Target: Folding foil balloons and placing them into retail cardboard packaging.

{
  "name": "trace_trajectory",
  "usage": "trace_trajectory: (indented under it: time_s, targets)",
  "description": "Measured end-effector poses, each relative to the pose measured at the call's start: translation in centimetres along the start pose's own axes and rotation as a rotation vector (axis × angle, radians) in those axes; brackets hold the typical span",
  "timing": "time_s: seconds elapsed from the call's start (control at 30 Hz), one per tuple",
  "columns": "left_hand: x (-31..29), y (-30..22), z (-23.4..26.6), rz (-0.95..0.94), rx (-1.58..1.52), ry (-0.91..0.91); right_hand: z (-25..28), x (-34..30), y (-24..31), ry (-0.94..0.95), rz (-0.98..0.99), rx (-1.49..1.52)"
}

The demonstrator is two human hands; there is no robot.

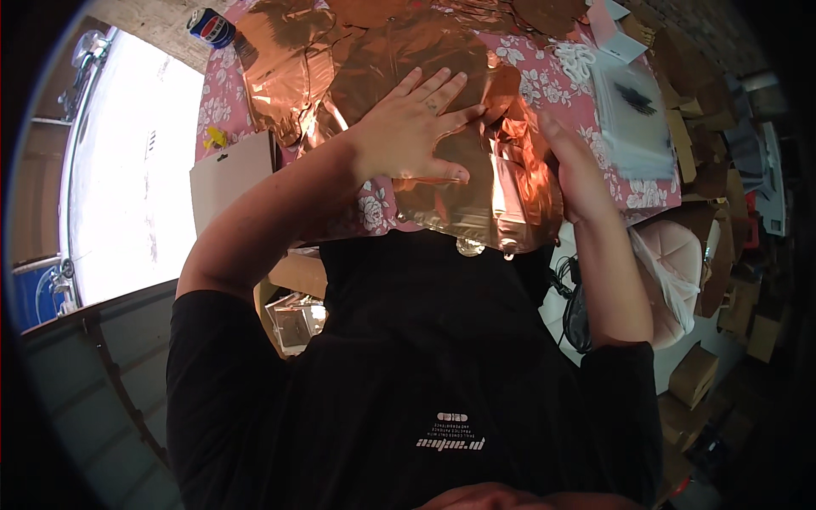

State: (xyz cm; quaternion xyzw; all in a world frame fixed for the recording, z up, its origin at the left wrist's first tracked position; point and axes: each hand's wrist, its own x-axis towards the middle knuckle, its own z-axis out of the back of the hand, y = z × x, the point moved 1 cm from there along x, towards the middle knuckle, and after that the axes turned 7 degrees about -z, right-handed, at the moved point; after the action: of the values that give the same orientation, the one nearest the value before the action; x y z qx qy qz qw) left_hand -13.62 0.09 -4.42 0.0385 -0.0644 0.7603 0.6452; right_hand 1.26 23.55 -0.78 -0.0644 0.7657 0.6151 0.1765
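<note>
Blue can: at about 11 o'clock, lying on the wooden surface just off the table's far-left corner; well apart from both hands.
Card sheet: plain brown, at 9 o'clock of the left hand, overhanging the table's left edge.
Table: covered in pink floral cloth; the foil hides most of it.
Foil balloon: copper-coloured, deflated and creased, lying at the table's near edge in front of the person's black-shirted torso; more copper foil lies beyond it toward 12 o'clock.
Left hand: palm down, fingers spread flat and pointing toward 1 o'clock, thumb out at 4 o'clock; it presses on the foil and closes around nothing. Forearm runs back toward 7 o'clock, elbow bent outward.
Right hand: set on edge at the balloon's 3 o'clock side, fingers pointing toward 11 o'clock and touching the foil; whether they pinch a fold cannot be told. Forearm drops straight toward 6 o'clock.
Clear bags: at 2 o'clock of the right hand, stacked on the cloth.
Cardboard boxes: on the floor at 4 o'clock.
Risk: in judgement, hard flat pressure could split a seam or set sharp creases; the slick foil, hanging over the near edge, could slide off the table if either hand lifts.
</note>
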Motion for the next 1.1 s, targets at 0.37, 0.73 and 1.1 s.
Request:
trace_trajectory:
  time_s: [0.37, 0.73, 1.1]
  targets:
    - [0.0, 0.1, 0.0, 0.011, -0.020, 0.031, 3.5, 8.6, 4.8, -0.001, -0.230, -0.497]
    - [-0.1, -0.2, 0.3, -0.009, -0.016, -0.019, 2.0, 13.0, 5.5, -0.007, -0.111, -1.438]
    - [-0.9, 0.1, -0.3, 0.024, -0.033, -0.059, -0.2, 3.0, 8.5, 0.260, -0.463, -0.797]
